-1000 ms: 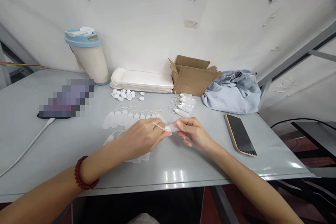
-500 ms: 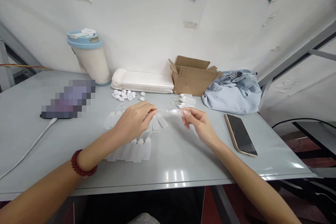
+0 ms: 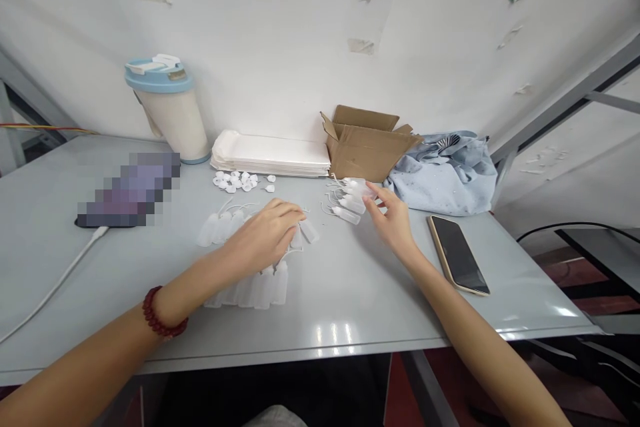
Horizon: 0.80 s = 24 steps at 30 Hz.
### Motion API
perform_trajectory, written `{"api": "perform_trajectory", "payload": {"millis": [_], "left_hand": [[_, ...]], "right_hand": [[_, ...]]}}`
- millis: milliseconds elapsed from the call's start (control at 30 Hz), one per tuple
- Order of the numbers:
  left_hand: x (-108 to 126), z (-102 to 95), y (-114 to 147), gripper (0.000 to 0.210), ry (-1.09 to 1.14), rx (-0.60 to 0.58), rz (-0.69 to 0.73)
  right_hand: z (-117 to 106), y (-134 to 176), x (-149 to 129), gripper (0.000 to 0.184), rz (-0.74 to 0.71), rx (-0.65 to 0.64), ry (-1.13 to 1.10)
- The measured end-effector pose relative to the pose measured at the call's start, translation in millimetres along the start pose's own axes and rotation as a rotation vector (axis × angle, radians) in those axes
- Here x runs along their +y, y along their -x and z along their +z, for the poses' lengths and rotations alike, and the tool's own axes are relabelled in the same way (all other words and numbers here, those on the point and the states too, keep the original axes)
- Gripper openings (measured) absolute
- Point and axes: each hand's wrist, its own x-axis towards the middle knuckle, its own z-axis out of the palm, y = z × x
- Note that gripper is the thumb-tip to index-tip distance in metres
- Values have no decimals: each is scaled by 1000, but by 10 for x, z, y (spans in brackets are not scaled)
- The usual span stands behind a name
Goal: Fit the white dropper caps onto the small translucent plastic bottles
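My left hand hovers over small translucent squeeze bottles with thin curved tubes, its fingers curled together. What its fingertips hold, if anything, is hidden. Bottles lie in two rows around it, one upper row and one lower row, partly covered by the hand and forearm. On the right, my right hand has thumb and index finger apart at the ends of another group of bottles, seemingly touching them. The nearest bottle in that group lies with its tube pointing left.
White caps lie in a pile before a stack of white packets. Along the wall stand a tumbler, a cardboard box and a bundled cloth. Phones lie at left and right.
The bottle my right hand held is now down with the right-hand group, and that hand has moved up to the group's ends. My left hand has shifted slightly down and right.
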Motion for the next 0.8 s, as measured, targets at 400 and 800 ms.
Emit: {"api": "perform_trajectory", "payload": {"millis": [400,800], "left_hand": [[-234,-54,-29,39,-146,27,-257],[-472,-50,-45,43,-292,0,-382]], "right_hand": [[96,-31,226,28,-161,38,161],[191,300,-367,26,-586,-298,-17]]}}
